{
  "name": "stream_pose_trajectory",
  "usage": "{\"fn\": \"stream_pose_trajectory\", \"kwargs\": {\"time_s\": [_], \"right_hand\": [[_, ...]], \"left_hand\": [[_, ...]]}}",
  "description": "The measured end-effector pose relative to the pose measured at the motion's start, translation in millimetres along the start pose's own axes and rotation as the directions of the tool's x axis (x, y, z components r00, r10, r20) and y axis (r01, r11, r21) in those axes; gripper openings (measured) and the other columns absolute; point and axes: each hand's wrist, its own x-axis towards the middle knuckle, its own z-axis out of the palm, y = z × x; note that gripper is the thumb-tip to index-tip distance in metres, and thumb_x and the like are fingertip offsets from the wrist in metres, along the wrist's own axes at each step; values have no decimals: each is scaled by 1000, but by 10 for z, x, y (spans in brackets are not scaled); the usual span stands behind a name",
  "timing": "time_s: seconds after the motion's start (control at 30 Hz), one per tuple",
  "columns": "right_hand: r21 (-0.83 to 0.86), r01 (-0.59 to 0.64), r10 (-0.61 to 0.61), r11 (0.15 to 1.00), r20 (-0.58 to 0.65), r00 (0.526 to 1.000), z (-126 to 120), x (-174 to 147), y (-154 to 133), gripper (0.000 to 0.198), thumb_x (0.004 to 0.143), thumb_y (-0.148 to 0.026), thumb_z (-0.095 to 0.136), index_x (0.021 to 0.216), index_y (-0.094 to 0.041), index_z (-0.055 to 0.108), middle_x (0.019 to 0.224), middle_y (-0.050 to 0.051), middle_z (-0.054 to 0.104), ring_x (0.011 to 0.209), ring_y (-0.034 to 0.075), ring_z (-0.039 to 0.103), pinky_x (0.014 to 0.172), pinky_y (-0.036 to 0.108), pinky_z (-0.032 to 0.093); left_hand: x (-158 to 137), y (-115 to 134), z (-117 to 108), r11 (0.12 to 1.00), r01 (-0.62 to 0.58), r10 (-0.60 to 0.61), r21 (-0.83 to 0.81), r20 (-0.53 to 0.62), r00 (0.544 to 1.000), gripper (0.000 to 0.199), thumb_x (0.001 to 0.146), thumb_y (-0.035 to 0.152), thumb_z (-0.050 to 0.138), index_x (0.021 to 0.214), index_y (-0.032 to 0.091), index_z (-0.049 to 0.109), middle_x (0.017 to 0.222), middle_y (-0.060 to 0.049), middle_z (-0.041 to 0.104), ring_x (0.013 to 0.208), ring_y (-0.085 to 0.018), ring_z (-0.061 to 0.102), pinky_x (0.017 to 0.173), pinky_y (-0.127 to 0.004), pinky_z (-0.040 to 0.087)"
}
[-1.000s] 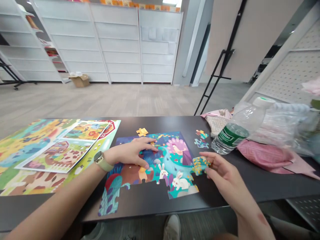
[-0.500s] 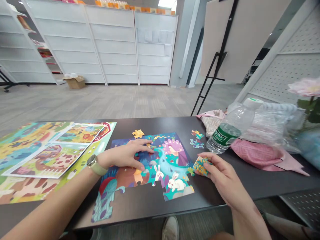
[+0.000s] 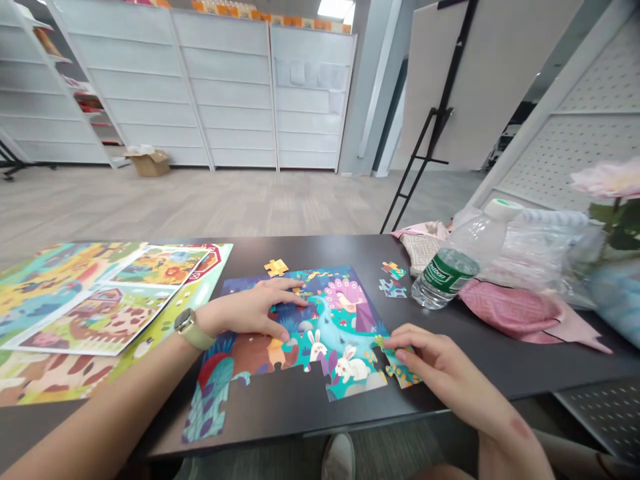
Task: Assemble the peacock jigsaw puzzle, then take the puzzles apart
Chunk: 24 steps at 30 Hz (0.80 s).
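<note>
A colourful, partly assembled jigsaw puzzle (image 3: 345,340) lies on the dark table, showing white rabbits, a blue stream and a purple peacock. Its lower edge has gaps. My left hand (image 3: 263,308) rests flat on the puzzle's left part, fingers spread, covering some of the picture. At the puzzle's right edge my right hand (image 3: 430,357) pinches a puzzle piece (image 3: 404,375) with yellow leaves on teal. That piece is beside the lower right corner, with dark table showing between them; whether its upper end touches the puzzle I cannot tell.
Loose pieces lie beyond the puzzle: a yellow one (image 3: 276,268) and two at the right (image 3: 393,289). A water bottle (image 3: 443,273) stands near a pink cloth (image 3: 520,310) and plastic bags. Picture sheets (image 3: 100,313) cover the table's left side.
My right hand has moved slightly down and turned the leafy piece, bringing it flatter beside the puzzle's right edge. The left hand has stayed in place.
</note>
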Motion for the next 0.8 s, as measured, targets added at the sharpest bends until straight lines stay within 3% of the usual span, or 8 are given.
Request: {"fn": "stream_pose_trajectory", "kwargs": {"time_s": [0.2,0.33,0.47,0.67,0.8], "right_hand": [[106,-85,91,991,-53,994,128,68,31,25,84,-42,68,96,-19,69,87,4,69,78,18,64,67,27,52],[-105,-110,103,988,-66,993,160,59,-18,18,83,-37,68,93,-22,67,85,1,67,72,17,60,66,28,49],[-311,-87,47,946,-133,990,161,56,-24,18,79,-31,71,96,-26,65,99,2,68,93,22,60,83,33,48],[-356,-96,55,930,-123,991,154,90,24,14,76,-37,73,78,-26,67,89,2,68,89,23,61,81,34,47],[-373,-76,20,925,-151,988,143,83,45,19,85,-42,63,80,-25,70,89,4,70,84,22,63,76,33,49]], "left_hand": [[4,-23,8,1000,-13,13,1,-5,1000,67,79,54,77,140,36,55,161,-6,32,148,-36,28,120,-51,24],[9,-14,2,1000,7,-7,13,13,1000,67,80,52,77,141,36,54,162,-7,30,149,-36,27,120,-52,23],[7,-12,3,1000,5,-5,8,5,1000,67,79,51,78,140,36,55,162,-6,31,149,-36,27,120,-51,24],[8,-32,14,1000,-17,17,-1,-3,1000,68,78,51,79,140,36,55,162,-7,31,149,-35,27,120,-50,25],[14,-50,12,999,-33,32,-23,-15,999,69,77,54,79,139,34,57,160,-9,34,148,-34,30,119,-49,26]]}}
